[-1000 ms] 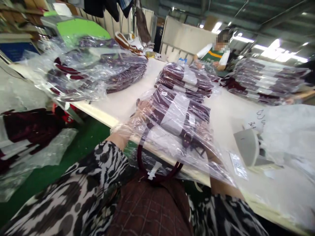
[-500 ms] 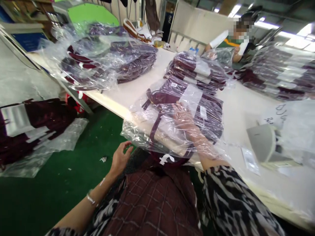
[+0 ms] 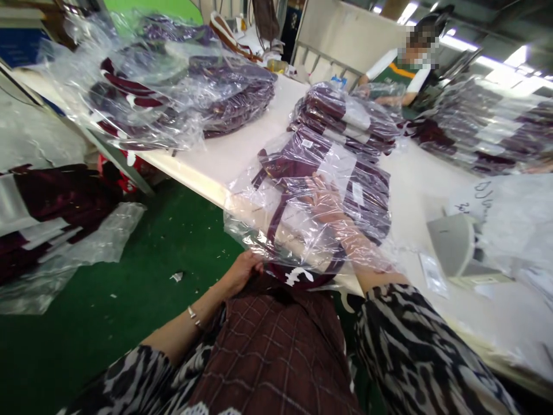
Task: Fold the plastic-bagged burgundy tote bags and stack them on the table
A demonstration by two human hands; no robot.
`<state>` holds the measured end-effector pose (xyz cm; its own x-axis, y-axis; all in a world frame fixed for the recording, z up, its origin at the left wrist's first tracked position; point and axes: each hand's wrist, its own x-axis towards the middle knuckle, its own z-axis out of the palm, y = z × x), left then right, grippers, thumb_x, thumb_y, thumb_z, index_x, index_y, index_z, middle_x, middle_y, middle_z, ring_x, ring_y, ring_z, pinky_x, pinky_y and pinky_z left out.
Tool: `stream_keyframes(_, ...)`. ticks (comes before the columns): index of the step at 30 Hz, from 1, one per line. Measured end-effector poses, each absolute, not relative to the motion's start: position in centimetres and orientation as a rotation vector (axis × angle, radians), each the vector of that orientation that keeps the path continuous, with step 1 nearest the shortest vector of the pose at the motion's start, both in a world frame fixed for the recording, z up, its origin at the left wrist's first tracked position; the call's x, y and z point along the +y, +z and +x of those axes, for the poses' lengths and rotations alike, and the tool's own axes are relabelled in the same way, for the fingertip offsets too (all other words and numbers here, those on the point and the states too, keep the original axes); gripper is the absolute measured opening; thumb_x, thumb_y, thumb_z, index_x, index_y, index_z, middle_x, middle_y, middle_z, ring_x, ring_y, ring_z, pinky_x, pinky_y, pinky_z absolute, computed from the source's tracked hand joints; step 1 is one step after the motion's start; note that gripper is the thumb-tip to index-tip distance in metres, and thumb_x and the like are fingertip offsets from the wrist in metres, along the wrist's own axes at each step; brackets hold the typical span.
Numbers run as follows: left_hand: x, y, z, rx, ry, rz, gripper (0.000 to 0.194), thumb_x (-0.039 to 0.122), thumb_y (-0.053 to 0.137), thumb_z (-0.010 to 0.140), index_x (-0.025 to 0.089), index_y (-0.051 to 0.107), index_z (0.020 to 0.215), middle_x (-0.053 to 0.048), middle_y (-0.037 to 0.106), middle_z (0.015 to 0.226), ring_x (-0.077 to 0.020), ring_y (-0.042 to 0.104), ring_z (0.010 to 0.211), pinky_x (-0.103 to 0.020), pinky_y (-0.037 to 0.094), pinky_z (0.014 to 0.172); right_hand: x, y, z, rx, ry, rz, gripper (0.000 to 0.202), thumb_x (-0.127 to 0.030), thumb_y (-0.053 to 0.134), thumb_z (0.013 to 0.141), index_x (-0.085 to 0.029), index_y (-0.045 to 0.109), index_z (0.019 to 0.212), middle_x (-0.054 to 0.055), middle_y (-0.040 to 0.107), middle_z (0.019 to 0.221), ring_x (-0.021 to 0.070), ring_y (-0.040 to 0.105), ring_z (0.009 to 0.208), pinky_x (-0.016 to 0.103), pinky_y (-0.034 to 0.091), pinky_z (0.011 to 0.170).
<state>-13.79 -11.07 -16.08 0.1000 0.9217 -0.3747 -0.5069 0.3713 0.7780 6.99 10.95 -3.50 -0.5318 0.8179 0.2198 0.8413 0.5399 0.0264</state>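
Observation:
A dark maroon handbag (image 3: 367, 190) with a white paper band lies on the table's near edge inside a clear plastic bag (image 3: 244, 213). Its strap (image 3: 276, 216) loops down toward me, past the edge. My right hand (image 3: 326, 199) reaches in under the plastic, fingers stretched out over the handbag and white band. With fingers closed, my left hand (image 3: 247, 268) pinches the plastic bag's lower left edge, beside the strap. Those fingertips are partly hidden.
Plastic-wrapped maroon bags lie at the left of the table (image 3: 203, 164), behind the handbag, and in a tall stack (image 3: 496, 127) at right. A grey-white box-like object (image 3: 458, 242) sits at right. Wrapped goods (image 3: 56, 213) are low at left. Another person (image 3: 391, 78) works across the table.
My left hand has moved right and up and closed on the plastic bag's edge. My right hand stays on the handbag. The person across has lowered their hands.

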Motion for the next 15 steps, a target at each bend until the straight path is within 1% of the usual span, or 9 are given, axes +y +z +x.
stream_keyframes(2,-13.0,-15.2,-14.5,0.976,1.109,0.598,0.039,0.053,0.081,0.074,0.019,0.063,0.067,0.007,0.045,0.043,-0.0103,0.048,0.044,-0.024,0.042,0.053,11.2,-3.5,7.2,-2.587,-0.189,-1.429,0.058,-0.039,0.053,0.104,-0.015,0.041,0.156,0.012,0.034,0.167,0.0291,0.024,0.156,0.054,0.012,0.124)
stream_keyframes(5,-15.1,-13.8,-15.9,1.021,1.103,0.749,0.041,0.061,0.075,0.08,0.021,0.066,0.076,0.008,0.044,0.042,-0.0114,0.047,0.042,-0.025,0.041,0.053,11.5,-3.3,7.4,-2.564,-0.198,-1.439,0.056,-0.029,0.05,0.105,-0.017,0.038,0.158,0.011,0.032,0.168,0.0284,0.022,0.157,0.054,0.008,0.124)
stream_keyframes(7,-15.5,-13.4,-16.7,1.038,1.071,0.81,0.045,0.064,0.076,0.078,0.021,0.065,0.073,0.006,0.048,0.043,-0.0132,0.051,0.045,-0.026,0.044,0.055,11.3,-3.2,7.2,-2.545,-0.209,-1.428,0.056,-0.024,0.049,0.104,-0.016,0.039,0.158,0.011,0.033,0.167,0.028,0.024,0.157,0.053,0.008,0.125)
stream_keyframes(8,-15.5,-13.5,-17.1,1.034,1.064,0.807,0.046,0.065,0.079,0.075,0.021,0.066,0.073,0.003,0.055,0.048,-0.0152,0.057,0.051,-0.027,0.047,0.058,11.1,-3.2,7.0,-2.535,-0.215,-1.421,0.055,-0.024,0.05,0.103,-0.015,0.04,0.157,0.012,0.034,0.167,0.0282,0.025,0.156,0.052,0.008,0.125)
stream_keyframes(10,-15.0,-13.9,-18.2,0.981,1.111,0.714,0.049,0.066,0.084,0.068,0.022,0.071,0.086,-0.006,0.075,0.081,-0.0234,0.071,0.08,-0.033,0.055,0.073,10.0,-3.2,6.6,-2.524,-0.228,-1.404,0.056,-0.027,0.052,0.103,-0.013,0.042,0.156,0.014,0.036,0.166,0.0291,0.026,0.156,0.052,0.009,0.126)
stream_keyframes(11,-14.6,-14.0,-18.9,0.942,1.173,0.634,0.055,0.068,0.085,0.066,0.024,0.072,0.097,-0.009,0.077,0.105,-0.0282,0.072,0.1,-0.038,0.056,0.084,9.2,-3.3,6.4,-2.526,-0.234,-1.396,0.057,-0.03,0.054,0.103,-0.013,0.043,0.156,0.015,0.036,0.165,0.0299,0.028,0.155,0.053,0.01,0.127)
stream_keyframes(12,-14.2,-14.1,-19.8,0.905,1.252,0.544,0.062,0.071,0.083,0.066,0.027,0.071,0.108,-0.01,0.072,0.126,-0.0313,0.067,0.118,-0.044,0.055,0.094,8.3,-3.5,6.3,-2.532,-0.24,-1.391,0.059,-0.034,0.056,0.102,-0.013,0.044,0.155,0.016,0.037,0.164,0.0309,0.03,0.155,0.054,0.011,0.127)
stream_keyframes(13,-13.6,-14.1,-20.7,0.88,1.34,0.454,0.066,0.074,0.081,0.067,0.03,0.068,0.115,-0.009,0.066,0.137,-0.0323,0.061,0.129,-0.048,0.054,0.1,7.2,-3.7,6.3,-2.54,-0.246,-1.39,0.061,-0.038,0.057,0.1,-0.013,0.045,0.155,0.017,0.038,0.164,0.032,0.031,0.154,0.055,0.013,0.127)
stream_keyframes(15,-12.2,-13.6,-22.5,0.877,1.51,0.318,0.065,0.075,0.077,0.072,0.032,0.066,0.12,-0.007,0.066,0.138,-0.0303,0.06,0.131,-0.049,0.054,0.102,4.9,-4.2,6.9,-2.549,-0.251,-1.378,0.061,-0.043,0.058,0.099,-0.018,0.049,0.153,0.016,0.04,0.163,0.0334,0.033,0.153,0.056,0.015,0.128)
